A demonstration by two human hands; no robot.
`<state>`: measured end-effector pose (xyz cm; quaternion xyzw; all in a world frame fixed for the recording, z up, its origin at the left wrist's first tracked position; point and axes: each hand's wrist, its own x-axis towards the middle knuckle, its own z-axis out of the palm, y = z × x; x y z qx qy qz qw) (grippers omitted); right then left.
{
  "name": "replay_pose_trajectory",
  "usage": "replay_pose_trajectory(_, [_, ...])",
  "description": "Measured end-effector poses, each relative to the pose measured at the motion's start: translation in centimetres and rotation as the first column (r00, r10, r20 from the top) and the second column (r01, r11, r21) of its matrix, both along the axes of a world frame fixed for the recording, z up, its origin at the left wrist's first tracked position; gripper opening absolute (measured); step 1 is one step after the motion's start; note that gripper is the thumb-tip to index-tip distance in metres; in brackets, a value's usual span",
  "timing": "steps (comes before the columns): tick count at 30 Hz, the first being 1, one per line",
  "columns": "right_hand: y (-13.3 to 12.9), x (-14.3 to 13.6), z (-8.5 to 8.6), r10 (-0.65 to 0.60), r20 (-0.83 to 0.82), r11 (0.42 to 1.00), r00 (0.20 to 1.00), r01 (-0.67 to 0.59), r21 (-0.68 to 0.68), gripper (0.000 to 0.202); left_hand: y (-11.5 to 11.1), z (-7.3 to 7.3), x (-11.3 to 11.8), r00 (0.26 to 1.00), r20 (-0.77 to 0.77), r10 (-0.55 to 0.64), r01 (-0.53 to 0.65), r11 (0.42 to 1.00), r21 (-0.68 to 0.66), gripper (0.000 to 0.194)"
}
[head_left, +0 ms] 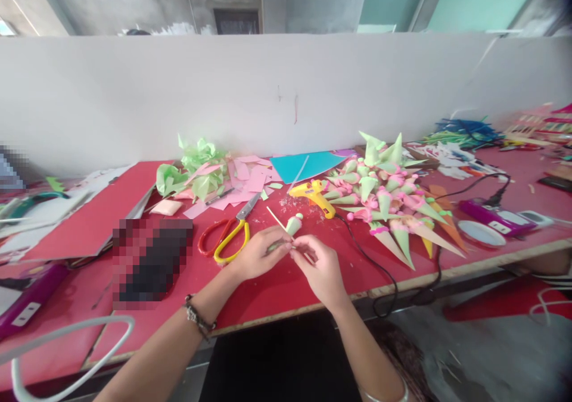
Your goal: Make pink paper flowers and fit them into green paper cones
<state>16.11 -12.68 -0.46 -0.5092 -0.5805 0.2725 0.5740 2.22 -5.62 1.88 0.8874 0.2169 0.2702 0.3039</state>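
Observation:
Both of my hands meet above the front of the red table. My left hand (267,250) is closed around a small pale green paper cone (294,226) with a pinkish tip, and a thin pale strip (277,218) sticks out over its fingers. My right hand (319,265) pinches thumb to fingers right beside the left fingertips; what lies in that pinch is too small to make out. Left of them rest scissors (231,235) with one red and one yellow handle. Just beyond the hands lies a yellow glue gun (313,196).
A pile of green and pink paper cones (384,196) covers the right side. Pink paper scraps (245,178), green crumpled paper (201,164) and a blue sheet (299,168) lie along the wall. A blurred dark object (156,262) is at left, a purple power strip (494,216) at right.

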Motion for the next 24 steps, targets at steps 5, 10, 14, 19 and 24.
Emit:
replay_pose_trajectory(5, [-0.1,0.1,0.1,-0.022,0.069,1.000,0.997,0.021,0.014,0.010,0.0,0.2,0.1,1.000,0.014,-0.017,0.017,1.000,-0.026,0.024])
replay_pose_trajectory(10, [-0.1,0.1,-0.1,-0.030,0.003,0.999,1.000,0.030,0.016,0.010,0.2,0.3,0.0,0.999,0.035,0.004,-0.003,1.000,-0.009,0.025])
replay_pose_trajectory(14, [0.0,0.1,-0.5,-0.059,-0.124,0.998,0.991,0.055,-0.032,0.011,1.4,0.1,-0.9,0.966,0.052,0.253,-0.258,0.955,0.148,0.026])
replay_pose_trajectory(19, [0.0,0.2,-0.4,-0.040,-0.099,0.999,0.994,0.036,-0.041,0.017,3.1,-0.3,-2.7,0.741,-0.097,0.664,-0.586,0.711,0.390,0.028])
replay_pose_trajectory(24, [0.0,0.3,-0.1,-0.030,-0.053,0.999,0.998,0.029,-0.027,0.019,3.2,-0.8,-2.8,0.537,-0.208,0.817,-0.582,0.538,0.610,0.034])
